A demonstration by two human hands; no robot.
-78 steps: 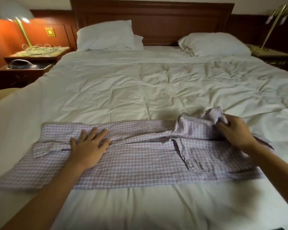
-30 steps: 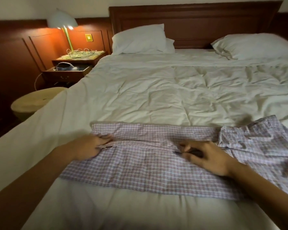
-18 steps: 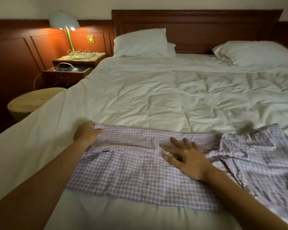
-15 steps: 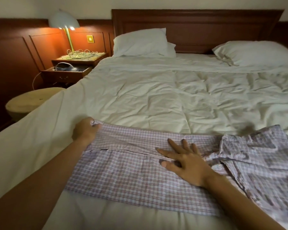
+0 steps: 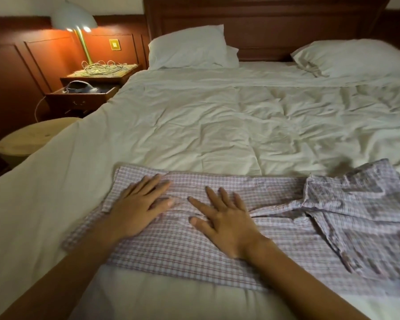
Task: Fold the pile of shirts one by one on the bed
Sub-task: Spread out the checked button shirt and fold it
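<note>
The left hand point(image 5: 139, 211) lies flat, palm down, fingers straight and close together, pressing on the left end of a checked button-up shirt point(image 5: 194, 255). Just beside it, the right hand point(image 5: 224, 222) also rests palm down on the shirt, fingers spread and straight, and neither hand grips any cloth. Both forearms reach in from the near edge of the view. The shirt is stretched crosswise over the near part of the bed, lying on the white duvet point(image 5: 217, 125). Under the hands it is fairly smooth, with a lengthwise fold running between them, while its right end is rumpled and bunched, with folded layers overlapping. The duvet is creased across the middle of the bed. At the far end two white pillows, one on the left point(image 5: 189, 47) and one on the right point(image 5: 356, 58), lean near the dark wooden headboard point(image 5: 263, 24). To the left of the bed stands a wooden nightstand point(image 5: 79, 100) with its drawer pulled open, a tangle of white cables point(image 5: 102, 68) on top, and a lit lamp point(image 5: 75, 17) with a brass stem above it. A round light wooden stool point(image 5: 30, 139) stands nearer, just beside the bed's left edge.
</note>
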